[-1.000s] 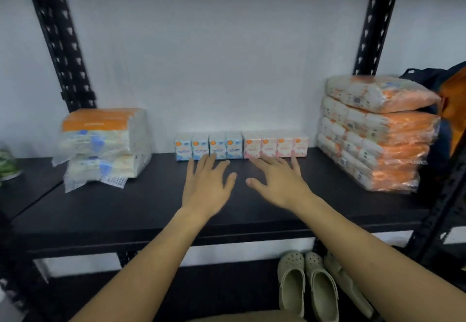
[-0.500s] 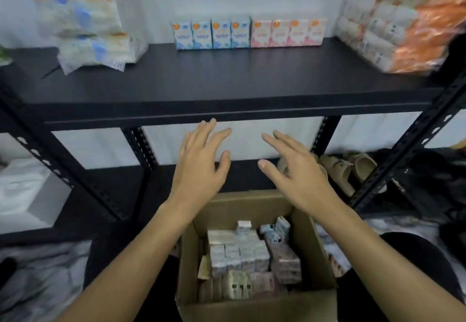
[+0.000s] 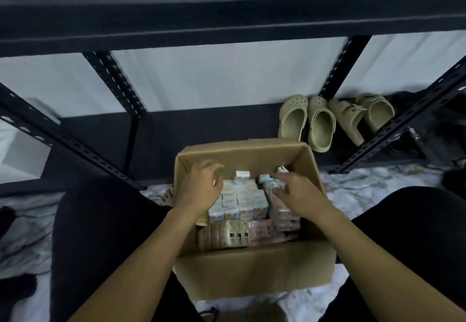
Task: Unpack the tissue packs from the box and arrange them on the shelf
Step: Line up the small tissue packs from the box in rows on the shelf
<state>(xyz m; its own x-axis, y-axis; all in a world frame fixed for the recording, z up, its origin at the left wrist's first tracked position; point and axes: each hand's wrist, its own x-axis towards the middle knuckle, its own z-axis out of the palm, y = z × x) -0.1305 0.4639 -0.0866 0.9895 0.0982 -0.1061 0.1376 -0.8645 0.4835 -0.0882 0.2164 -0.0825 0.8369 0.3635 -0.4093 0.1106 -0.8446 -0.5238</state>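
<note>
An open cardboard box (image 3: 252, 268) stands on the floor between my knees. Inside lie several small tissue packs (image 3: 239, 204) in rows, with one pack (image 3: 241, 176) standing higher at the back. Larger wrapped bundles (image 3: 223, 237) lie at the box's near side. My left hand (image 3: 199, 186) hovers inside the box over the left row, its fingers curled and apart with nothing in them. My right hand (image 3: 298, 193) reaches in from the right, with thumb and fingers closed around a pale blue pack (image 3: 268, 181). The black shelf board (image 3: 227, 26) runs across the top of the view.
Two pairs of beige clogs (image 3: 306, 120) and sandals (image 3: 360, 116) sit on the lowest shelf behind the box. Black perforated shelf posts (image 3: 114, 82) slant on the left and on the right (image 3: 403, 122). My legs in black trousers (image 3: 100, 233) flank the box on a patterned cloth.
My view dropped from the shelf top to the box. Both hands came down from the shelf edge into the box, and my right hand closed on a pack.
</note>
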